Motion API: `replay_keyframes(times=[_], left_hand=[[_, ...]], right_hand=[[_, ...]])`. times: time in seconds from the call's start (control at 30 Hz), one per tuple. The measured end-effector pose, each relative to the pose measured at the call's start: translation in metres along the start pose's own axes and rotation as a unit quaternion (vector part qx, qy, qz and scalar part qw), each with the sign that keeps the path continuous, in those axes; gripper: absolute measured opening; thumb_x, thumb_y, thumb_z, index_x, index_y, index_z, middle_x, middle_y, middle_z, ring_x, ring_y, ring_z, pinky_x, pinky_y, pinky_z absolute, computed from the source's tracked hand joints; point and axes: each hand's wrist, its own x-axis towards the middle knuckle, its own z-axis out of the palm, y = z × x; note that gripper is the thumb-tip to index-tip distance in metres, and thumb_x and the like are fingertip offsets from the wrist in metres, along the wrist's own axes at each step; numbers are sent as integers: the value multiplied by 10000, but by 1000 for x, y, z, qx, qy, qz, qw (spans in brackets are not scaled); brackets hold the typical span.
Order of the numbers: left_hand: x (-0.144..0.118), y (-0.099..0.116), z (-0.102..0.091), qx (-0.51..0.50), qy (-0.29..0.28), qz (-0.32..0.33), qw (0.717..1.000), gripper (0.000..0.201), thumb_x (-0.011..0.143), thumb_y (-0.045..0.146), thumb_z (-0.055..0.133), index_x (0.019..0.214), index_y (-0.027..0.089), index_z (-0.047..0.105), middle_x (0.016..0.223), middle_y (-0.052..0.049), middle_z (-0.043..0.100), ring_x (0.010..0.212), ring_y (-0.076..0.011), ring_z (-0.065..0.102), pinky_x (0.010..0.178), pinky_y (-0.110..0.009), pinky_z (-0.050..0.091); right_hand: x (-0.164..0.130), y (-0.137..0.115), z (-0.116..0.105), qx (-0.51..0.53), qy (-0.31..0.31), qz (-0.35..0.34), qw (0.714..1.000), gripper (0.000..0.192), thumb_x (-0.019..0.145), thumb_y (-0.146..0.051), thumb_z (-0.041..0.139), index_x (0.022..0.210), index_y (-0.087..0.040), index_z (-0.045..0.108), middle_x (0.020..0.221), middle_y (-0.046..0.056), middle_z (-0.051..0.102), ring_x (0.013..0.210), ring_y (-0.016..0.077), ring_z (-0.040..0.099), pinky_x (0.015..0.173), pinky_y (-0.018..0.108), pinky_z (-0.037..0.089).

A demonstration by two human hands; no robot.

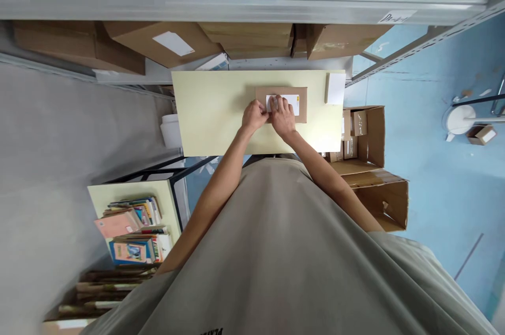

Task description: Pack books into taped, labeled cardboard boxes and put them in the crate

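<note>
A small brown cardboard box [303, 113] lies on a pale yellow tabletop [213, 114]. On its upper face is a white shipping label [294, 99] with a small yellow mark at its right end. My left hand [255, 115] is at the left edge of the box, thumb and fingers pinched together; what they grip there is too small to make out. Resting on the label, my right hand [282, 117] has its fingers apart and slightly bent, with the tips pressing the paper. My fingers cover the label's lower left part.
A white stack of paper or labels [335, 88] sits at the tabletop's right end. Behind stands a shelf [276, 10] with large cartons [252, 40] below. Open cartons [376, 138] holding small boxes are at right. Books [132, 224] lie on a lower table at left.
</note>
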Motion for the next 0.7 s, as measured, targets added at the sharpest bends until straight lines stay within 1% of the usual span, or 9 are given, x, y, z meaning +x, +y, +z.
replay_keyframes(times=[0.1,0.2,0.3,0.4,0.57,0.63,0.7], left_hand=[[0,-6,-2,-25,-5,-9,1000,271,787,181,890,878,276,653,924,-36,760,996,-278,770,984,-431,613],[1,-10,-1,-44,-20,-17,999,295,771,187,895,889,266,637,891,-17,743,971,-266,764,970,-416,605],[5,-14,0,-56,-24,-16,998,295,757,165,873,907,259,637,884,-6,736,952,-252,753,972,-407,593],[7,-16,2,-72,-23,-10,997,298,741,129,860,867,257,622,877,-13,741,916,-244,736,953,-402,588],[5,-21,2,-87,-20,10,996,278,752,87,814,848,263,622,874,-14,750,898,-243,728,937,-399,585],[5,-22,3,-86,-15,20,996,266,759,88,807,852,260,629,887,-19,752,901,-242,725,951,-402,587],[5,-21,4,-86,-12,29,996,260,761,91,811,850,257,632,898,-22,753,901,-239,721,965,-402,589]], right_hand=[[-4,0,-5,-29,-33,-32,999,632,1175,-228,324,1775,-138,502,1787,237,495,1658,458,417,1331,699,418],[-2,-2,-15,-67,-61,-53,994,634,1173,-222,364,1792,-153,479,1749,232,529,1625,438,440,1309,658,446],[8,-12,-21,-101,-73,-33,992,676,1161,-210,382,1826,-91,391,1709,282,539,1567,461,473,1279,668,443],[12,-24,-21,-115,-77,-12,990,710,1135,-164,353,1837,-60,352,1684,309,545,1541,472,485,1253,670,436],[-9,-28,-16,-121,-87,-12,989,755,1111,-144,321,1865,-141,322,1745,271,501,1581,475,444,1246,684,421],[-9,-28,-15,-124,-92,-8,988,752,1112,-132,309,1863,-148,334,1744,270,496,1581,470,444,1249,682,415],[1,-29,-15,-116,-90,4,989,733,1121,-155,345,1854,-138,351,1719,284,509,1563,469,457,1251,678,415]])
